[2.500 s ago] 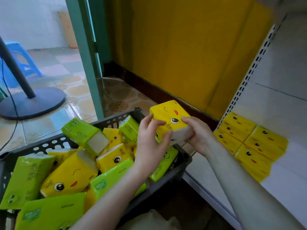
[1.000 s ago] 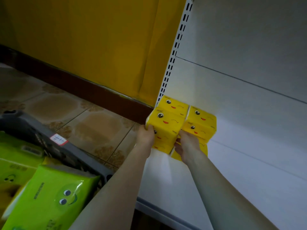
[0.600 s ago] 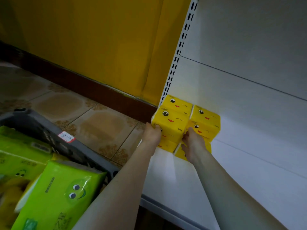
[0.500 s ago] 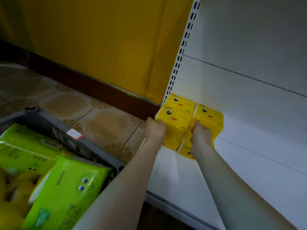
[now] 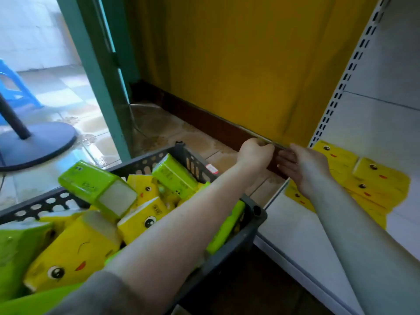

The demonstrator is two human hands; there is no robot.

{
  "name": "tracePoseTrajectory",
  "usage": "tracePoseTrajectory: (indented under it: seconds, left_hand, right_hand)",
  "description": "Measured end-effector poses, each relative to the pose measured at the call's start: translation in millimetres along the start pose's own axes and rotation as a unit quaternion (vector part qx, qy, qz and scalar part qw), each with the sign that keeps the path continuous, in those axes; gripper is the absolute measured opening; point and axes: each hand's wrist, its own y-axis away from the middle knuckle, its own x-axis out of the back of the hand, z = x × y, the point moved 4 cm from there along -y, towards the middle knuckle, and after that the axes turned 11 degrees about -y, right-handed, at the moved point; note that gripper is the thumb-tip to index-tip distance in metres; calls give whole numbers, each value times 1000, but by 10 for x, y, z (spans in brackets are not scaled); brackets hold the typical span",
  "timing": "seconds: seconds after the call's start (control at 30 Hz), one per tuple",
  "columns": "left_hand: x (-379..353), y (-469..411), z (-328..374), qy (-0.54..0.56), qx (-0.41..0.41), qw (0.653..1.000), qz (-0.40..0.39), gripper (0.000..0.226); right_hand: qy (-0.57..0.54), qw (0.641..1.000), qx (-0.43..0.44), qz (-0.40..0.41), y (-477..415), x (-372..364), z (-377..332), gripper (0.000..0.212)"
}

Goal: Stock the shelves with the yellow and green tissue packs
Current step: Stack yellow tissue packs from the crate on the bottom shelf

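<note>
Shelf (image 5: 295,228) at 3 o'clock: yellow packs (image 5: 368,178).
Basket (image 5: 145,161) at 8 o'clock: green packs (image 5: 175,176), more yellow. Left hand (image 5: 255,155) curled, right hand (image 5: 302,171) loose, both empty.

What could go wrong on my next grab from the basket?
The tilted green pack perches atop the heap in the basket; tugging a neighbour could tip it over the rim. The right hand hovers close to the yellow stack on the shelf; a careless swing could topple it.
</note>
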Motion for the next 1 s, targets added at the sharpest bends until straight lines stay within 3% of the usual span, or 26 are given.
tracePoseTrajectory:
  seconds: [0.13, 0.3, 0.47, 0.57, 0.7, 0.83, 1.0]
  left_hand:
    - [665, 459, -374, -24, -16, 997, 65, 15]
    - [1381, 873, -1074, -190, 3, 969, 161, 22]
    - [1562, 1012, -1674, -391, 82, 910, 110, 30]
    - [1548, 1020, -1772, -391, 76, 910, 112, 22]
    - [1639, 992, -1591, -343, 32, 921, 185, 13]
    - [1689, 935, -1283, -313, -27, 931, 184, 9]
    - [1695, 850, -848, -280, -121, 931, 200, 10]
  right_hand:
    - [71, 988, -9, -139, 431, -575, 196, 12]
    - [236, 918, 9, -319, 982, -1197, 660, 10]
    - [382, 841, 16, -383, 1202, -1372, 1004, 31]
    - [424, 814, 16, -397, 1229, -1377, 1060, 33]
    - [424, 809, 35, -405, 1201, -1357, 1019, 38]
    - [358, 831, 41, -424, 1090, -1302, 889, 69]
    - [302, 827, 27, -474, 960, -1234, 795, 90]
